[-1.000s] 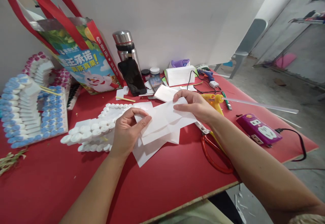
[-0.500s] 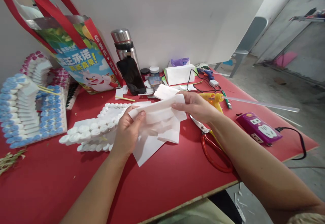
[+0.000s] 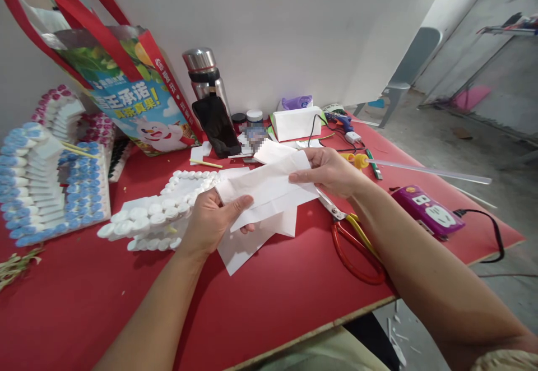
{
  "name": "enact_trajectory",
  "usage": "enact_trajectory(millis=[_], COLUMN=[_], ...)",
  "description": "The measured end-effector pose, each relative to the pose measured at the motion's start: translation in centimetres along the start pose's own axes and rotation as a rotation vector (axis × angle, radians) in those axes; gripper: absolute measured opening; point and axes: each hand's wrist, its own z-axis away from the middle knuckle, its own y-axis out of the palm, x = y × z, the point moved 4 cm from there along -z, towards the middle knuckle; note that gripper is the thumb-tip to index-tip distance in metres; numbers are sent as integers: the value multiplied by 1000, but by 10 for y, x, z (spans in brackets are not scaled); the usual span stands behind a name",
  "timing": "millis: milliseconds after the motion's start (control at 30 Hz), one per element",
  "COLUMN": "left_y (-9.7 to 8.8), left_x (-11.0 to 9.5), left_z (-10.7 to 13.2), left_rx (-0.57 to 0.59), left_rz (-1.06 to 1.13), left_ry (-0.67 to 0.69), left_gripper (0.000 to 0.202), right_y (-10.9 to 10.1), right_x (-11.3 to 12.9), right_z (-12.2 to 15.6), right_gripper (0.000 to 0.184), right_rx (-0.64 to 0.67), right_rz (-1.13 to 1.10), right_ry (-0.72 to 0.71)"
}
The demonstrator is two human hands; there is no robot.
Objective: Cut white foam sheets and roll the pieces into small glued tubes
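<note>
Between my hands is a folded sheet of white paper (image 3: pixel 269 186), held above the table. My left hand (image 3: pixel 214 219) pinches its left end, thumb on top and fingertips showing below the lower edge. At the other end, my right hand (image 3: pixel 332 172) grips the paper between thumb and fingers. More white paper (image 3: pixel 244 247) lies on the table beneath. Left of my left hand rests a piece made of rows of white rolled paper (image 3: pixel 147 214). Scissors with red and yellow handles (image 3: pixel 348 242) lie under my right forearm. A yellow glue gun (image 3: pixel 357 161), partly hidden, sits behind my right wrist.
On the red table (image 3: pixel 244 315) stand a steel flask (image 3: pixel 202 63), a phone (image 3: pixel 216 127) leaning on it, and a colourful bag (image 3: pixel 138 102). Blue-and-white paper work (image 3: pixel 84 186) is at left. A purple power socket (image 3: pixel 428 211) lies near the right edge. A white box (image 3: pixel 296 124) stands behind.
The paper in my hands has tilted and flattened, with a lower flap now showing. My left thumb has slid a little to the right along it. My right hand has moved slightly right.
</note>
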Motion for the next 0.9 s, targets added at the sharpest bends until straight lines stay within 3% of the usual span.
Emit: enact_trajectory(millis=[267, 367, 733, 800, 900], left_y=[1, -2, -3, -3, 0], left_x=[-3, -3, -6, -7, -5], left_z=[2, 0, 4, 6, 8], left_rx=[-120, -98, 213, 285, 459], left_rz=[88, 148, 128, 105, 210], left_ry=[-44, -38, 136, 71, -159], left_gripper=[25, 24, 12, 16, 29], right_y=[-5, -5, -4, -4, -2], right_x=[2, 3, 3, 3, 5], right_z=[2, 2, 1, 1, 2], right_gripper=[23, 18, 5, 7, 8], right_rx=[-34, -17, 60, 77, 94], right_rz=[109, 71, -125, -88, -25], right_ry=[-46, -94, -112, -129, -153])
